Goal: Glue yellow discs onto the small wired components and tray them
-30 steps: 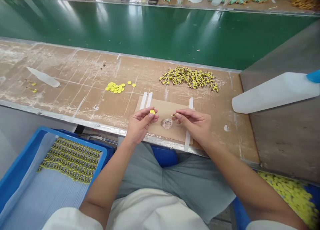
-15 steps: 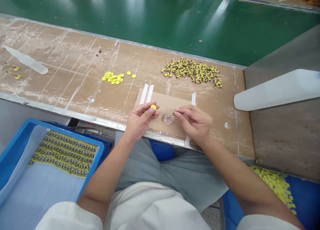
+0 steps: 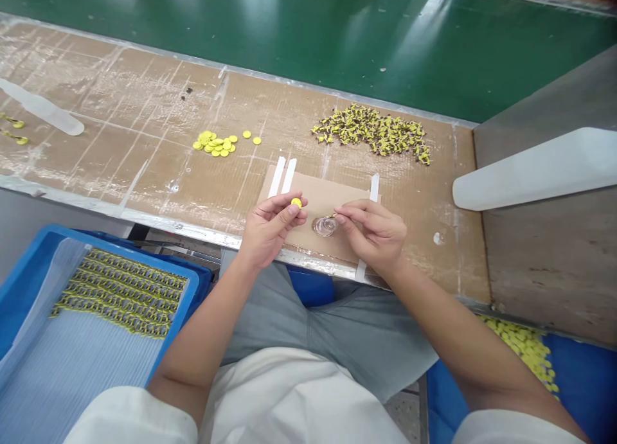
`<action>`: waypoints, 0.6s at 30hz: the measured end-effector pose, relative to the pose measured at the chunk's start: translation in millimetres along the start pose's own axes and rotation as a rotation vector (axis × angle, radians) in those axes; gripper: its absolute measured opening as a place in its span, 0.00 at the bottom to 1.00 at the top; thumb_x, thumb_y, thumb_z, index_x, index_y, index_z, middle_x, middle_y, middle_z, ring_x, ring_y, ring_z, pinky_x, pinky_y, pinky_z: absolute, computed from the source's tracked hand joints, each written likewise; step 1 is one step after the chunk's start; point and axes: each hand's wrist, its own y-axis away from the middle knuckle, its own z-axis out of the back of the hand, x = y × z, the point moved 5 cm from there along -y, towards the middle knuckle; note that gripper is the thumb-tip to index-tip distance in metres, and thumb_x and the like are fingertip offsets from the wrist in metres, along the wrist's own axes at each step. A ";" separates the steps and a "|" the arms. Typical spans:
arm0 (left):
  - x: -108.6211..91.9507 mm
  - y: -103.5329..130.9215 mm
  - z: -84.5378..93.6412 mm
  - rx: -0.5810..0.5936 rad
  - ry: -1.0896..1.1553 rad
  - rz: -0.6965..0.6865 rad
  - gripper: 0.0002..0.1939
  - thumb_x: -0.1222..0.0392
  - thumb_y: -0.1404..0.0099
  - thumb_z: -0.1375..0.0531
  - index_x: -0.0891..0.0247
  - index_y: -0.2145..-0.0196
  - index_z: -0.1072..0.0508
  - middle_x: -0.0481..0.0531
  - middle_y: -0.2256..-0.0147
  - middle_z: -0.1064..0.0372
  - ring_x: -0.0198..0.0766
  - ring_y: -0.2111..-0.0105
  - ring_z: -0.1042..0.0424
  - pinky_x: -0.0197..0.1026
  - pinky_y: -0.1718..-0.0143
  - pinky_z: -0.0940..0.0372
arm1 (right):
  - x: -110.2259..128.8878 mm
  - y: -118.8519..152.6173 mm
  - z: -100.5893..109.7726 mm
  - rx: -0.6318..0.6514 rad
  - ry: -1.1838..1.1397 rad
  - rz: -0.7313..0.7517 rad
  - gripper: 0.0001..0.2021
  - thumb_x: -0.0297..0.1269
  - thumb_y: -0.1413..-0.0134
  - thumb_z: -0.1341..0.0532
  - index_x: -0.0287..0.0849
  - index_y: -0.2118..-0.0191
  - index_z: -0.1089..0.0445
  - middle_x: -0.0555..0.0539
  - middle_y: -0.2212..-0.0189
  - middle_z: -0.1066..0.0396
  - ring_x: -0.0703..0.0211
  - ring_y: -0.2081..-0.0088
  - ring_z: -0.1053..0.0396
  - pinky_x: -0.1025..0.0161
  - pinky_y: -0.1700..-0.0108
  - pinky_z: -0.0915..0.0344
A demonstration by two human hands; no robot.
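A round yellow disc (image 3: 295,203) is pinched between the thumb and fingers of my left hand (image 3: 270,229), its flat face turned up. My right hand (image 3: 376,232) grips a small yellow-and-dark piece (image 3: 331,216) at the fingertips; most of it is hidden. The tip of that piece is over or at a small clear round dish (image 3: 324,225), and I cannot tell whether it touches. Under both hands lies a cardboard sheet (image 3: 318,190) with white tape strips (image 3: 289,176) on it.
Loose yellow discs (image 3: 216,144) and a heap of small yellow-and-dark pieces (image 3: 371,130) lie farther back on the bench (image 3: 159,123). At lower left a blue crate (image 3: 193,283) holds rows of pieces. A white tube-like object (image 3: 530,171) juts in at right, beside a panel (image 3: 544,257).
The view has shifted slightly. Both hands keep nearly the same pose, the left still on the disc and the right still holding the small piece by the dish.
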 end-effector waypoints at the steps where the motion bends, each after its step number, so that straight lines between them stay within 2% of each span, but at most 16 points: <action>1: 0.0 0.0 -0.1 0.000 0.002 0.001 0.13 0.61 0.44 0.29 0.62 0.59 0.19 0.54 0.61 0.21 0.29 0.68 0.23 0.29 0.63 0.29 | 0.4 0.0 -0.1 -0.001 -0.007 0.010 0.08 0.31 0.44 0.36 0.48 0.59 0.21 0.45 0.67 0.23 0.57 0.67 0.25 0.61 0.65 0.27; 10: 0.1 -0.2 1.2 -0.022 -0.003 0.009 0.16 0.59 0.46 0.28 0.62 0.59 0.19 0.55 0.61 0.21 0.31 0.68 0.23 0.31 0.63 0.29 | -2.4 0.5 -1.6 0.020 0.014 -0.025 0.07 0.33 0.44 0.36 0.47 0.61 0.21 0.44 0.68 0.23 0.57 0.67 0.25 0.61 0.65 0.27; 18: 0.0 0.1 1.1 -0.021 -0.013 0.007 0.15 0.59 0.45 0.29 0.62 0.59 0.20 0.54 0.61 0.21 0.31 0.67 0.23 0.32 0.63 0.29 | -1.9 0.7 -1.5 0.014 -0.025 0.008 0.08 0.32 0.44 0.36 0.48 0.59 0.21 0.45 0.67 0.23 0.57 0.67 0.25 0.61 0.65 0.27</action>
